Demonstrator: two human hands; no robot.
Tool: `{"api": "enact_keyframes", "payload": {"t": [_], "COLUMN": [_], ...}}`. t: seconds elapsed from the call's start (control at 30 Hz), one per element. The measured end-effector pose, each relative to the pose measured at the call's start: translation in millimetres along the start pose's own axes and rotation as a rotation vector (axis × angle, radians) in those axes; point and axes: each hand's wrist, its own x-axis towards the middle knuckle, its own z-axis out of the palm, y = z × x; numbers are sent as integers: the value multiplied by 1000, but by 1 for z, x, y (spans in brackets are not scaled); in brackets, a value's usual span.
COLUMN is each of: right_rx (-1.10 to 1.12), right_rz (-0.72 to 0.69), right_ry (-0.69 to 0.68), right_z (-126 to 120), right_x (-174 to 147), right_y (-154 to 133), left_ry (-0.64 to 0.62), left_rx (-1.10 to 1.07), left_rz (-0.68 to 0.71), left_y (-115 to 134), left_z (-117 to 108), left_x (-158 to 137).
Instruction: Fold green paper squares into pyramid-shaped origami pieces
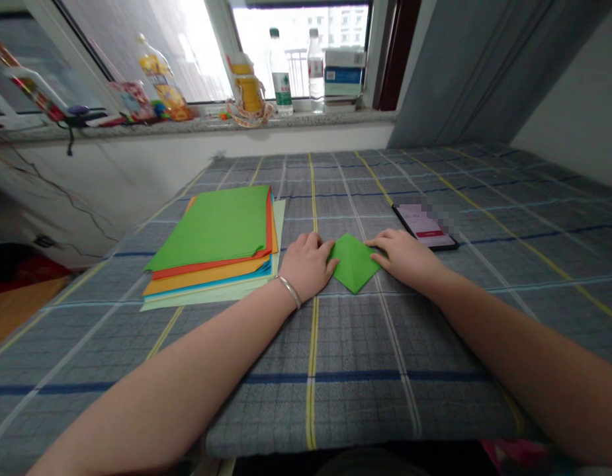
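A folded piece of green paper (354, 264), diamond-like with a crease down its middle, lies on the checked cloth. My left hand (306, 266), wearing a silver bangle (290, 291), holds the paper's left corner between thumb and index finger, its other fingers curled. At the opposite corner, the thumb and fingertips of my right hand (402, 254) grip the paper's right edge. Left of my left hand is a stack of coloured paper sheets (216, 225), green on top with red, orange, blue and pale green beneath.
A phone (425, 227) with a lit, partly blurred screen lies beyond my right hand. The grey plaid cloth (355, 344) covers the table. On the windowsill stand an orange drink bottle (161, 79), a yellow cup (249, 89), two clear bottles (280, 79) and boxes (343, 76).
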Motion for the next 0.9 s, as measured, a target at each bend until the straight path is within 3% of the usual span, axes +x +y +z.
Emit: {"api": "enact_keyframes", "payload": {"t": [0.2,0.5,0.9], "right_rx": [192,348,266], "right_rz": [-80,-201,-431], "right_ry": [7,-109,-62], "right_z": [-3,-7,-19], "right_x": [1,-2,-3], "right_y": [11,24,22], "left_ry": [-35,-106,-73], "left_rx": [-116,-355,-259], "left_rz": [62,249,368], "left_y": [-16,-43,-43], "left_z": [3,5,5], "left_x": [7,15,13]}}
